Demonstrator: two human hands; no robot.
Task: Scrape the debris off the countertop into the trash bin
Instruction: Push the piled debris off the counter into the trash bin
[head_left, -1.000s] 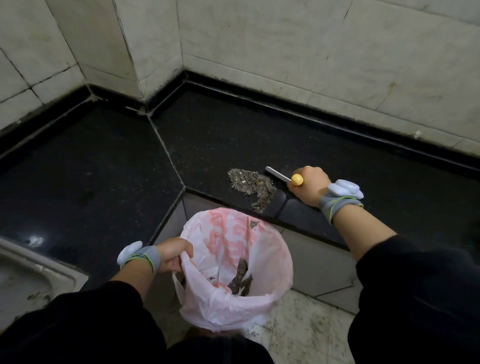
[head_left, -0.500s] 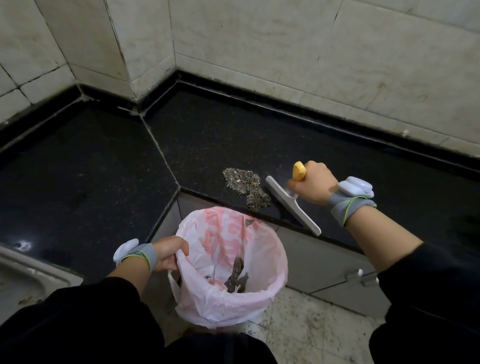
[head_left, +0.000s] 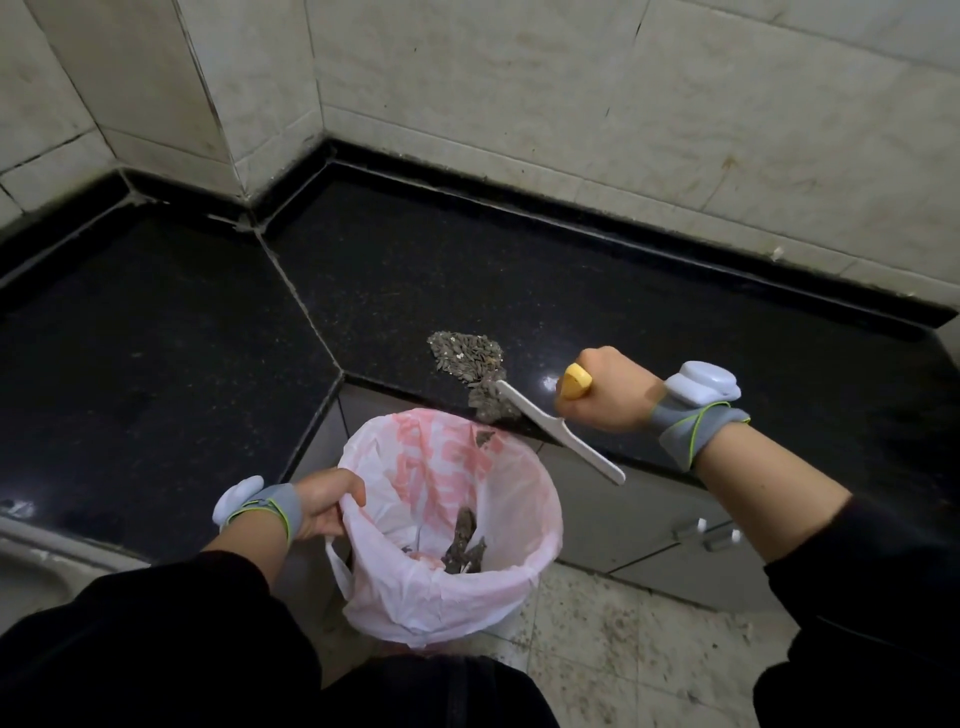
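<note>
Right hand is fisted tight round the yellow handle of a white plastic scraper, its long flat blade running diagonally off the front lip of the black speckled stone tabletop. The grey pile of husk-like debris lies just left of that hand, its near tail meeting the blade's far tip at the lip, directly above the round trash bin lined with a pink-and-white plastic bag. A leftward, inward sweep looks likely to tip the pile over. The left hand pinches the bag's rim, holding it wide.
</note>
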